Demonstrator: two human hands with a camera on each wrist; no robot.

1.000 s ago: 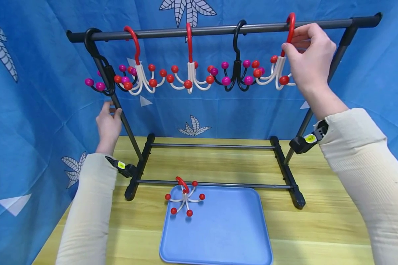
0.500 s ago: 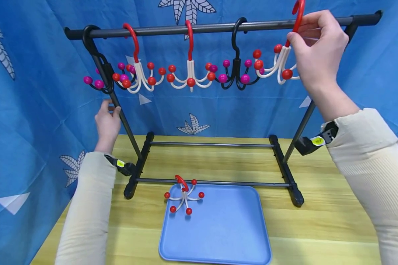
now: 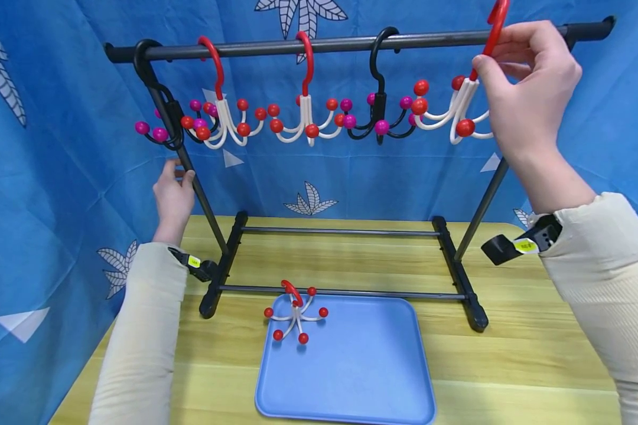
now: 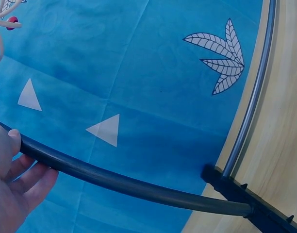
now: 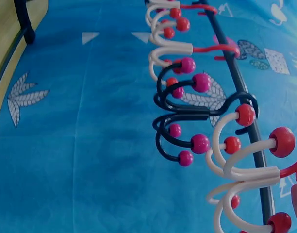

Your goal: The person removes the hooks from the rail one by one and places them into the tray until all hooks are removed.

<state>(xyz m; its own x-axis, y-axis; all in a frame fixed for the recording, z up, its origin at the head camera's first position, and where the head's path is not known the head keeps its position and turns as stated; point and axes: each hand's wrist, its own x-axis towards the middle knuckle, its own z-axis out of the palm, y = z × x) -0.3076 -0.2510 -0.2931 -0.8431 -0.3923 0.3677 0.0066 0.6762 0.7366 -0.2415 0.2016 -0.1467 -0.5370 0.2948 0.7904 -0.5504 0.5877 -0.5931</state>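
Fingers of the right hand are clamped on the red hook of a white hanger, near the right end of the top bar. The hook's tip shows above the bar; whether the two touch cannot be told. Below the bar spread the hanger's thin arms, tipped with red balls. Left hand: thumb and fingers grip the slanted upright beneath the bar's left end. Handling, as judged: the hanger looks light, stiff and probably plastic, its glossy hook slightly slippery; breakage seems unlikely, though the arms could snag a black hanger farther left along the bar. The soundest hold is the hook's straight shank, just above the white body, leaving the curve free.
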